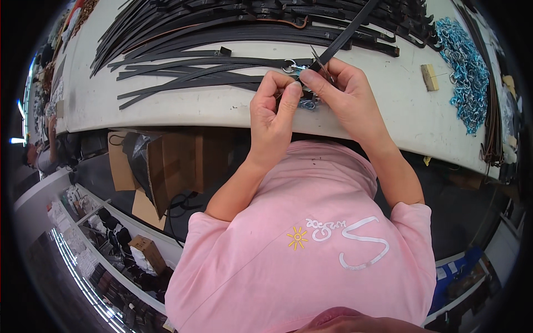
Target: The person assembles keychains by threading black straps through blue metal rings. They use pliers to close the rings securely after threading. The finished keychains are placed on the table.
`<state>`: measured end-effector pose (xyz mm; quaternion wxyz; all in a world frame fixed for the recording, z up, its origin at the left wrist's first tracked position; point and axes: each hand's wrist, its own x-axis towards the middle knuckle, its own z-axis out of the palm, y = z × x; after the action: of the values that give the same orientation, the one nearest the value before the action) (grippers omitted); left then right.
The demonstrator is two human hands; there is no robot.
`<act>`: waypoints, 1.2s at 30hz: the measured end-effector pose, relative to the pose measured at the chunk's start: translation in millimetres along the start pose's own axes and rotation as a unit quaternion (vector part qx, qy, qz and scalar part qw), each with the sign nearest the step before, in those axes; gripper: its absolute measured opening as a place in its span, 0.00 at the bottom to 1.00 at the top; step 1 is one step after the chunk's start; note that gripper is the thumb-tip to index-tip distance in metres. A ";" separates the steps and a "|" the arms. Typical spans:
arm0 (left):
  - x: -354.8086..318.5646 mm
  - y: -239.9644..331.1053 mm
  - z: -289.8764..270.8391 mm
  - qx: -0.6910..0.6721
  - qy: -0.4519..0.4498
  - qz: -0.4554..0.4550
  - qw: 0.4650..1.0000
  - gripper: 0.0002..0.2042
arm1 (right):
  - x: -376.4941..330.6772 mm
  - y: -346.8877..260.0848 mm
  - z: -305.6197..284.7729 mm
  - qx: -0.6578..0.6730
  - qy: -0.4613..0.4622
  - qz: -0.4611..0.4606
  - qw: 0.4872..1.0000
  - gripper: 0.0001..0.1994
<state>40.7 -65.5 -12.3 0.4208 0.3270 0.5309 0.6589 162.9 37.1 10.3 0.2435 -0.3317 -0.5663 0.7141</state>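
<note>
Close together over the table's near edge, both hands are closed at the end of a black strap (355,25), which slants up and away to the far right. My left hand (275,114) pinches the strap's end between thumb and fingertips; the exact grip is partly hidden. In my right hand (352,100) is a thin, pointed metal tool (315,54), its tip sticking up past the strap and its kind unclear. A silver ring (288,65) shows just beyond my left fingers. Under the hands lies blue-tinted metal hardware (307,104).
Several loose black straps (183,75) lie left of my hands on the white table (194,108); a dense row of straps (233,28) lies behind. At right are a small wooden block (429,77) and a heap of blue-and-silver metal hardware (463,72). Cardboard (180,161) stands below the edge.
</note>
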 end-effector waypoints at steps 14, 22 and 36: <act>5.7 11.3 -17.4 0.032 -0.085 -0.044 0.995 0.11 | 5.7 -5.8 -8.8 -0.029 -0.008 -0.011 0.999 0.08; 2.9 1.2 -1.6 0.281 -0.021 0.102 0.954 0.07 | 8.1 3.3 -8.8 -0.028 0.007 -0.001 1.000 0.09; 4.4 10.0 -8.3 0.012 -0.045 -0.036 0.998 0.10 | 9.1 -0.8 -1.3 -0.043 -0.011 -0.023 0.999 0.09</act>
<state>29.5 -65.9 -4.5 0.4638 0.3418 0.5308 0.6216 157.9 44.7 9.1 0.2393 -0.3210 -0.6067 0.6867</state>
